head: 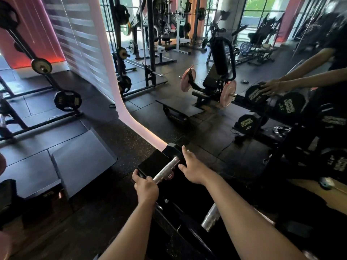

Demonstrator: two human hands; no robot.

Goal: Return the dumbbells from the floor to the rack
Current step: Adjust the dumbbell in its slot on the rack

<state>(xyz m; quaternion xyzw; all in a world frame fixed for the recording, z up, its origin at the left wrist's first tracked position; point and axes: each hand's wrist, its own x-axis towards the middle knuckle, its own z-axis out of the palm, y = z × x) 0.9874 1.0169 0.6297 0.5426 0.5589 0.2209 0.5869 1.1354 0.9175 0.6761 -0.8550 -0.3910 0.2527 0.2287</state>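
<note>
While the left hand [146, 184] is gripping the dumbbell [165, 166] handle, the spread right hand [193, 170] is steadying its far head toward the rack [169, 228] end.

single view only, worn at head height, wide-angle, with bent lines toward the frame edges. it faces forward and steeply down over both forearms, which enter from the near edge. the left hand [145, 186] and right hand [193, 170] sit close below the lens, near centre, at a dumbbell [165, 167]. a mirror wall [206, 128] fills the far and right part of the frame, doubling the gym floor and the person's own arm at far right. the far right edge is motion-blurred. no second view to compare.
</note>
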